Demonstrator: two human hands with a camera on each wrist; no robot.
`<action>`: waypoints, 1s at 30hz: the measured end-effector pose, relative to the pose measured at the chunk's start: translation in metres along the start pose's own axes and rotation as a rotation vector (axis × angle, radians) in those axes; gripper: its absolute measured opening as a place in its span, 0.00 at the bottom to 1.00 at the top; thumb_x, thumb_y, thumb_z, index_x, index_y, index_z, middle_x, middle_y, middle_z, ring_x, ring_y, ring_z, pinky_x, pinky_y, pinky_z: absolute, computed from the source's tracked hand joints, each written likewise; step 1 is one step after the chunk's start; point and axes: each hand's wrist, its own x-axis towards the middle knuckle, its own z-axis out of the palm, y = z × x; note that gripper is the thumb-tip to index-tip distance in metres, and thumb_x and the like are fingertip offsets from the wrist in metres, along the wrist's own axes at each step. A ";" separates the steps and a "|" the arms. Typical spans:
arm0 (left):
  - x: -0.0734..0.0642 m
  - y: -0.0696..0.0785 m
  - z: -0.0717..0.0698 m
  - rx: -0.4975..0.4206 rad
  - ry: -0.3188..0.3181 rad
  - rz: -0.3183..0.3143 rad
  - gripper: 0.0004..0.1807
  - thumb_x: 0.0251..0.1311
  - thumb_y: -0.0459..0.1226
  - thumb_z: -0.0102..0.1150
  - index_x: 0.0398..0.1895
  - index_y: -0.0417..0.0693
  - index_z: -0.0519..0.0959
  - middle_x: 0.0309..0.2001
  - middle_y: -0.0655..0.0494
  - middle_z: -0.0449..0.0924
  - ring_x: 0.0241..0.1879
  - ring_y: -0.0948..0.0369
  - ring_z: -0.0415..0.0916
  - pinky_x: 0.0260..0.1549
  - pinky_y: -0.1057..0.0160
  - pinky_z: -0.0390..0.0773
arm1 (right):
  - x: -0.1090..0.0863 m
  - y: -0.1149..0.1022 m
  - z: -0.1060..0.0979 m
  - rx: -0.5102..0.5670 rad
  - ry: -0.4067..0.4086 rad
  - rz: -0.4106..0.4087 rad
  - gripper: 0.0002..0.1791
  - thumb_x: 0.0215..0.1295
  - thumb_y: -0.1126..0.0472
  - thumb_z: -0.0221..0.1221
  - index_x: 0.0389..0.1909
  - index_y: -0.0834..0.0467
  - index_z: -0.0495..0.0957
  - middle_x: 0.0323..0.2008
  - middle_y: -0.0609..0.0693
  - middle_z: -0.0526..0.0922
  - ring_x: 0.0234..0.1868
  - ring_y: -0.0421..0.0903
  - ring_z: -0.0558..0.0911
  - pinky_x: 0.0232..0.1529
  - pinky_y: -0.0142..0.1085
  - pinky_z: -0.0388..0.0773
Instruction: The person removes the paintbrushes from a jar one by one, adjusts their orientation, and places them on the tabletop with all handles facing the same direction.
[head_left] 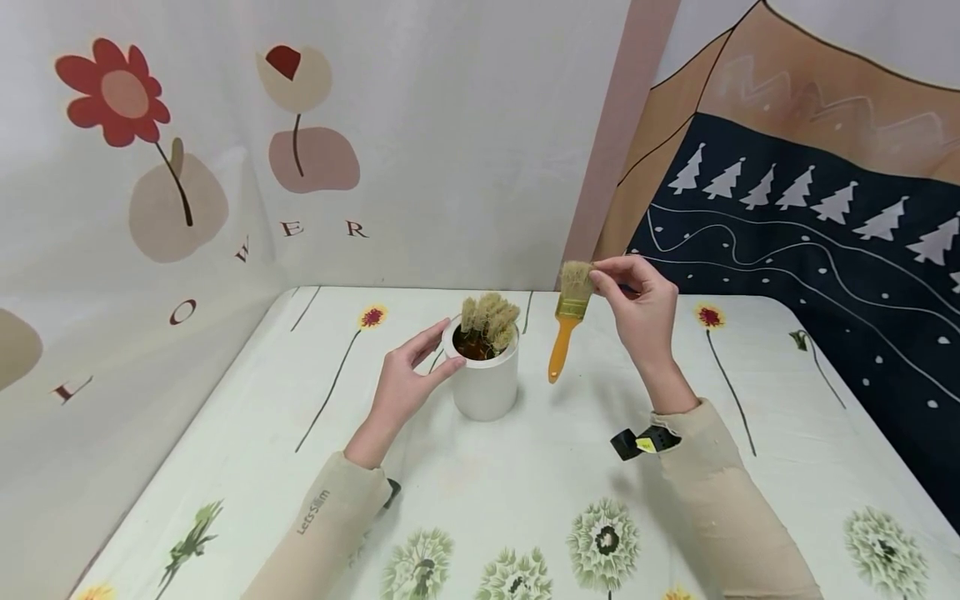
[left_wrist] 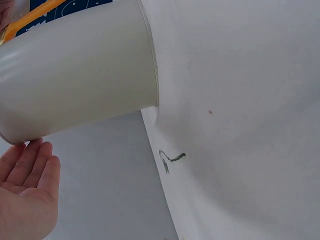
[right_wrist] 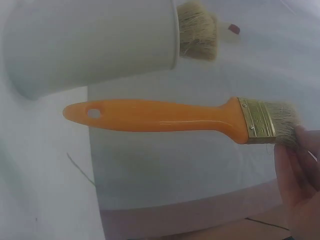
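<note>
A white cylindrical cup [head_left: 486, 392] stands upright on the table with several brushes [head_left: 491, 318] inside, bristles up. Around its rim at the left my left hand [head_left: 408, 375] holds it, thumb on the near side and fingers on the far side. In the left wrist view, fingertips [left_wrist: 46, 147] touch the cup near its rim. To the right of the cup, my right hand [head_left: 637, 300] pinches a paintbrush [head_left: 567, 333] by its bristle tips. This brush hangs above the table, its orange handle [right_wrist: 160, 115] pointing down and its gold metal ferrule [right_wrist: 260, 121] just below the bristles.
The table [head_left: 450, 500] has a white cloth printed with flowers and dandelions. Behind it hangs a pale curtain [head_left: 450, 167] with flower prints and letters. A dark cloth [head_left: 795, 233] with white trees is at the right. Dark wrist devices [head_left: 647, 440] sit at the sleeves.
</note>
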 end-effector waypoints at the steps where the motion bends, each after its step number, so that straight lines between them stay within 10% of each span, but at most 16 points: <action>1: 0.000 0.000 0.000 0.000 0.000 0.000 0.33 0.61 0.43 0.69 0.70 0.53 0.72 0.70 0.51 0.72 0.69 0.53 0.71 0.69 0.57 0.72 | 0.000 0.001 0.000 -0.002 -0.003 0.007 0.10 0.63 0.65 0.66 0.43 0.67 0.83 0.36 0.35 0.83 0.37 0.26 0.82 0.39 0.19 0.82; 7: 0.000 0.000 0.000 -0.003 -0.001 -0.002 0.33 0.61 0.43 0.69 0.70 0.53 0.72 0.70 0.51 0.71 0.69 0.53 0.71 0.70 0.57 0.72 | -0.001 0.009 0.002 -0.010 -0.022 0.060 0.11 0.65 0.64 0.64 0.44 0.67 0.83 0.41 0.61 0.85 0.36 0.26 0.81 0.39 0.16 0.81; 30: 0.000 0.002 0.000 -0.003 -0.006 -0.009 0.33 0.61 0.43 0.69 0.71 0.53 0.71 0.70 0.52 0.71 0.69 0.53 0.70 0.70 0.56 0.72 | 0.004 0.050 0.012 0.024 -0.175 0.266 0.13 0.64 0.67 0.65 0.47 0.69 0.82 0.44 0.63 0.83 0.33 0.29 0.79 0.36 0.18 0.83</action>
